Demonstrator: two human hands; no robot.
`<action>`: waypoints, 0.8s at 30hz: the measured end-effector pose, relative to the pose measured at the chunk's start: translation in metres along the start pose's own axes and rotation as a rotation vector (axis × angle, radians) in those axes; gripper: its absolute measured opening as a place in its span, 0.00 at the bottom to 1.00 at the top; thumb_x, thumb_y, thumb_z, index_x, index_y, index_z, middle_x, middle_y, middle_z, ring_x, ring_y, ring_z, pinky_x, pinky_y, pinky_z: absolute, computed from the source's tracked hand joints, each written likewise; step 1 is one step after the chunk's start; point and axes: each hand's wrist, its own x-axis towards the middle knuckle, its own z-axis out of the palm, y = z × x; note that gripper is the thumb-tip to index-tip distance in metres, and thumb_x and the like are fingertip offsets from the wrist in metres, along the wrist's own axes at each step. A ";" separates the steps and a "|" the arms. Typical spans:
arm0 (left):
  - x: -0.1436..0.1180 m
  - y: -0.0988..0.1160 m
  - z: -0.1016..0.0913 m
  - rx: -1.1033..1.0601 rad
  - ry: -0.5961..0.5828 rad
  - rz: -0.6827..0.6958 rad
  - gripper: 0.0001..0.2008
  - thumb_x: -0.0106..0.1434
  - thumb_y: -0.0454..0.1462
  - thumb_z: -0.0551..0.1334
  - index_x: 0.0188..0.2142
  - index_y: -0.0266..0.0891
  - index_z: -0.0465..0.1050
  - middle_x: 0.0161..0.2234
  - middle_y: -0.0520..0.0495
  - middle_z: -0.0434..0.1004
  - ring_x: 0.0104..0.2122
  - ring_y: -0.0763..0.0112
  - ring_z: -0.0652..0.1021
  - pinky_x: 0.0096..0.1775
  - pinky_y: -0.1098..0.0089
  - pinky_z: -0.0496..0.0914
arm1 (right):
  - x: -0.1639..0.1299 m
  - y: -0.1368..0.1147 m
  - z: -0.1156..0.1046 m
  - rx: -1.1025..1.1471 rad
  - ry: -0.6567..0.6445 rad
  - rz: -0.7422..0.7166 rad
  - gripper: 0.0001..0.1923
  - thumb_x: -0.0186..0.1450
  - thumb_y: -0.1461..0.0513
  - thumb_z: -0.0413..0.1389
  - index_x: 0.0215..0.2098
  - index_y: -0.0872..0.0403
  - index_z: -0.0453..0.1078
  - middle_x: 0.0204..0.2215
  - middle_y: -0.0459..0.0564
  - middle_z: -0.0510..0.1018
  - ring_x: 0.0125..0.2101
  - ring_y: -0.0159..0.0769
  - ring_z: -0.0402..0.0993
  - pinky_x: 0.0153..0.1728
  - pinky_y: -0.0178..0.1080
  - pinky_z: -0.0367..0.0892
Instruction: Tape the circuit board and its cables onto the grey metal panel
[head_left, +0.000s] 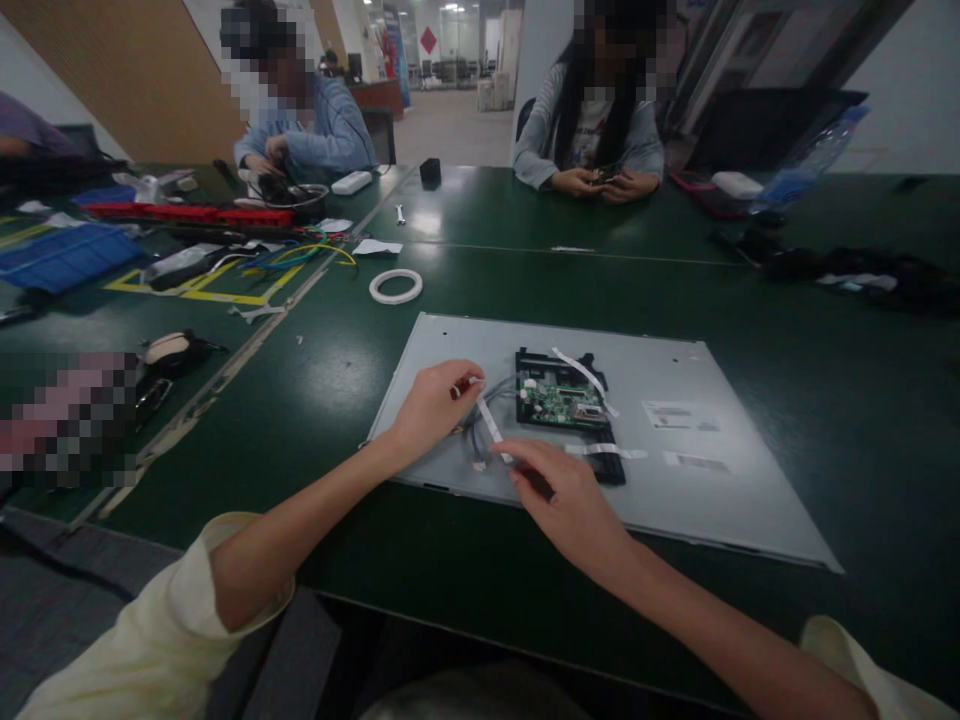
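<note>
Both hands, the left hand (433, 405) and right hand (559, 495), pinch the ends of a white tape strip (489, 420) stretched over the wires (480, 425) beside the circuit board (562, 400) on the grey panel (675, 470) lying on the bench (337, 360), where uneven pulling could likely twist the strip onto itself.

- We see a matt grey metal panel (675, 470) on the glossy dark-green surface (525, 280).
- We note a white paper-like tape strip (489, 420).
- We see a green circuit board (559, 400) framed in black plastic.
</note>
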 end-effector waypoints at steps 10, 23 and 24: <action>0.000 -0.005 0.001 0.069 -0.048 0.042 0.05 0.59 0.33 0.56 0.35 0.37 0.70 0.30 0.50 0.73 0.28 0.75 0.73 0.32 0.74 0.66 | 0.001 -0.005 -0.002 -0.021 -0.030 -0.026 0.15 0.60 0.70 0.48 0.44 0.53 0.68 0.41 0.50 0.74 0.42 0.35 0.69 0.45 0.41 0.64; -0.001 0.000 0.001 0.096 -0.102 0.040 0.07 0.60 0.34 0.54 0.35 0.37 0.70 0.31 0.48 0.73 0.30 0.72 0.72 0.34 0.71 0.66 | 0.002 -0.009 -0.003 -0.039 -0.036 -0.007 0.14 0.60 0.70 0.47 0.42 0.53 0.68 0.35 0.49 0.74 0.36 0.35 0.69 0.38 0.40 0.65; -0.001 0.000 0.001 0.103 -0.103 0.044 0.07 0.60 0.34 0.54 0.35 0.37 0.70 0.31 0.48 0.73 0.30 0.72 0.72 0.34 0.71 0.66 | 0.002 -0.009 -0.003 -0.044 -0.040 -0.005 0.14 0.60 0.70 0.48 0.42 0.53 0.68 0.34 0.49 0.73 0.36 0.35 0.69 0.38 0.39 0.65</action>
